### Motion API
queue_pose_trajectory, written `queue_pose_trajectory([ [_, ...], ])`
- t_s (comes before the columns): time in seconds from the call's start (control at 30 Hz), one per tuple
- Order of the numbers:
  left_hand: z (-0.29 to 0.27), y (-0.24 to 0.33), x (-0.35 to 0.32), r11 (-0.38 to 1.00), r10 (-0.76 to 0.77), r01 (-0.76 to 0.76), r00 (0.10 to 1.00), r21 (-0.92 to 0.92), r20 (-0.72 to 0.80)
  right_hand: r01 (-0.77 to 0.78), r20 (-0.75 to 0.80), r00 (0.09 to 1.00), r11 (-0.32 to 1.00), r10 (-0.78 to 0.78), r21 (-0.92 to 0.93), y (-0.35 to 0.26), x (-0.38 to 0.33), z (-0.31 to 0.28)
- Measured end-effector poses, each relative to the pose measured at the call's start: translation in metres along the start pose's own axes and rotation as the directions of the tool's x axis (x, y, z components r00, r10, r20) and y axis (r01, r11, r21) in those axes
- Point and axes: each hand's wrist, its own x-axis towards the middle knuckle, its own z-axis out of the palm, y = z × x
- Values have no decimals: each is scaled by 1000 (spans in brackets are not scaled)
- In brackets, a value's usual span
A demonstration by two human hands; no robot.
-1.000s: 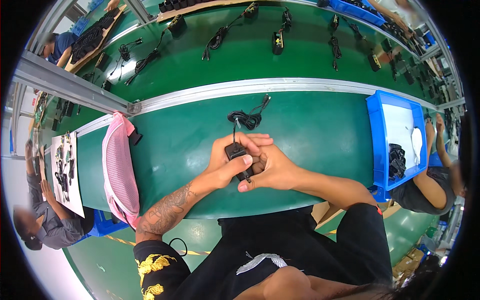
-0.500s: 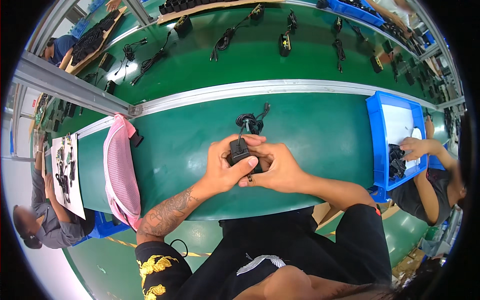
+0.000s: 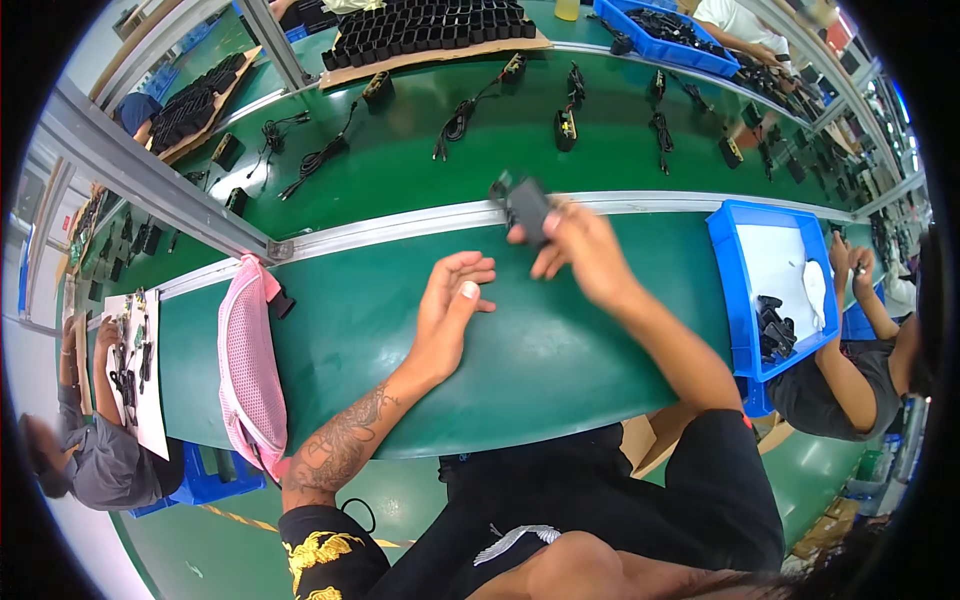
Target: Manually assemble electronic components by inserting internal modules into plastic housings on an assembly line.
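Note:
My right hand [image 3: 592, 256] grips a black power adapter [image 3: 530, 210] above the metal rail at the far edge of the green table. The adapter is smeared by motion, and its bundled cable [image 3: 503, 190] shows at its far left end. My left hand [image 3: 446, 312] hangs over the table, its fingers loosely curved and apart, with nothing in it.
Beyond the metal rail [image 3: 400, 231], several black adapters and coiled cables [image 3: 457, 120] lie on a green surface. A pink mesh bag [image 3: 250, 350] lies to the left, and a blue tray [image 3: 738, 300] with black parts stands to the right. Co-workers sit on both sides.
My hands have parted. My right hand has carried the adapter and its cable forward to the rail, while my left hand has let go and opened. The view has tilted up slightly.

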Motion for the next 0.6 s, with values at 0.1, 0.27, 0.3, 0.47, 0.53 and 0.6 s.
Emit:
queue_pose_trajectory([
  [0.1,0,0,-4,990,18,-33,993,133,115,161,-257,948,978,-190,-132,-27,52,-47],
  [0.27,-2,-5,-5,978,24,-60,985,202,172,114,-459,660,684,-594,-721,-41,108,-134],
  [0.3,-3,-4,-6,974,8,-47,985,220,175,-119,-455,699,538,-551,-835,-35,113,-147],
  [0.47,-2,7,-9,957,1,-55,982,285,187,-451,-502,813,228,-293,-863,11,114,-178],
  [0.53,-2,8,-10,951,9,-68,981,303,192,-404,-413,777,125,-475,-906,26,106,-181],
  [0.6,-2,9,-10,942,19,-85,980,326,200,-390,-361,749,71,-556,-918,26,99,-174],
])
